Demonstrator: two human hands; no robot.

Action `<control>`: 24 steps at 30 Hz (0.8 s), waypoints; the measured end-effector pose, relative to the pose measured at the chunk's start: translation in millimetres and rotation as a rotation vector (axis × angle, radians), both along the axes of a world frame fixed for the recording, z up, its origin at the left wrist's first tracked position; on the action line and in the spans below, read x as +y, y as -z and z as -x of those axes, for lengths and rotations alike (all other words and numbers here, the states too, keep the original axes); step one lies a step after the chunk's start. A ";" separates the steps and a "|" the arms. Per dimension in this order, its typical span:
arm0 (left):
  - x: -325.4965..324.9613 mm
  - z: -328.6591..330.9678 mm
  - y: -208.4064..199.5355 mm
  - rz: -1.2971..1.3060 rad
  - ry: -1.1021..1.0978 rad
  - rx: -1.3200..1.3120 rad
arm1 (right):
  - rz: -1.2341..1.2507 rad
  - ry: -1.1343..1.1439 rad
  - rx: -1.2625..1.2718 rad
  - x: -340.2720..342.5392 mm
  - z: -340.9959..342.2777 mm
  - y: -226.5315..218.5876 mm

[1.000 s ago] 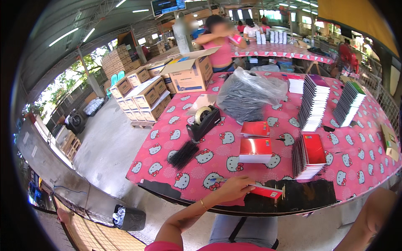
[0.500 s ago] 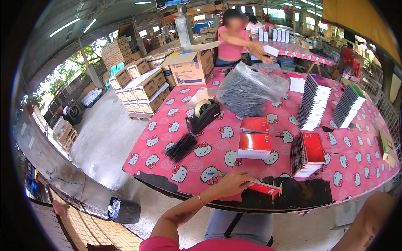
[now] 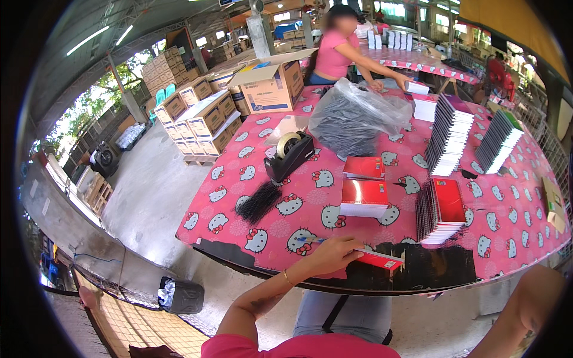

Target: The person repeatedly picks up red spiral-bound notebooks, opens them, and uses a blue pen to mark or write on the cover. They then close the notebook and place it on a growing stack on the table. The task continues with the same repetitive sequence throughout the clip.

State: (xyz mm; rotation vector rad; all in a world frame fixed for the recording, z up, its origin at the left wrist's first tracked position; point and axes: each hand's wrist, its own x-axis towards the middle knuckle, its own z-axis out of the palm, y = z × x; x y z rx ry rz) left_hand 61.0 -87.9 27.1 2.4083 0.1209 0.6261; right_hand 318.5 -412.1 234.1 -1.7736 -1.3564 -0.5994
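At the near edge of the table, my left hand is closed on the end of a red notebook. A blue pen-like item lies just beyond its knuckles. My right arm shows at the lower right, but its hand is out of view. Past my left hand sits a stack of red-covered notebooks, with more red ones behind it. Toward the right stands a taller stack of red spiral notebooks. A bundle of black binding coils lies on the left.
A black tape dispenser stands beyond the coils. A clear bag of dark coils fills the far middle. Tall notebook stacks rise at right. Across the table, a person handles white-paged notebooks near an open carton.
The view has shifted slightly. The person across the table has lowered a white-paged item onto the stack at the far right. My left hand stays on the red notebook.
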 end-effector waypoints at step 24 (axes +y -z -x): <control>-3.0 0.7 6.8 0.031 -0.019 0.041 | -0.164 -0.130 0.047 11.0 22.8 -11.6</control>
